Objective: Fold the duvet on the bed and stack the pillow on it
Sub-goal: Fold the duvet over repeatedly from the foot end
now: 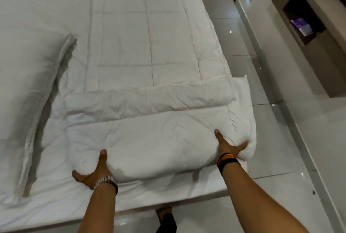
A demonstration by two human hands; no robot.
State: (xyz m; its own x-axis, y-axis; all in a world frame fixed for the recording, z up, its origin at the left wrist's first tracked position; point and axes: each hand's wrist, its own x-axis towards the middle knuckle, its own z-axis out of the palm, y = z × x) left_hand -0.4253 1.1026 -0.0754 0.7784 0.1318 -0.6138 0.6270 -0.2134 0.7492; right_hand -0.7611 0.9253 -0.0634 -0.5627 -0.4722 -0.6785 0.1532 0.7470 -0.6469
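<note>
A white quilted duvet [146,60] lies along the right half of the bed [56,204], its near end folded over into a thick roll [149,142]. My left hand [95,171] grips the roll's near left corner, thumb on top and fingers tucked beneath. At the near right corner my right hand [227,146] holds the roll the same way, close to the bed's right edge. A white pillow [26,86] rests flat on the left side of the bed, apart from the duvet roll.
Glossy white floor tiles [262,186] run along the right of the bed and under its near edge. A wall unit with a dark open niche [303,17] stands at the upper right. My foot [164,212] shows below the near bed edge.
</note>
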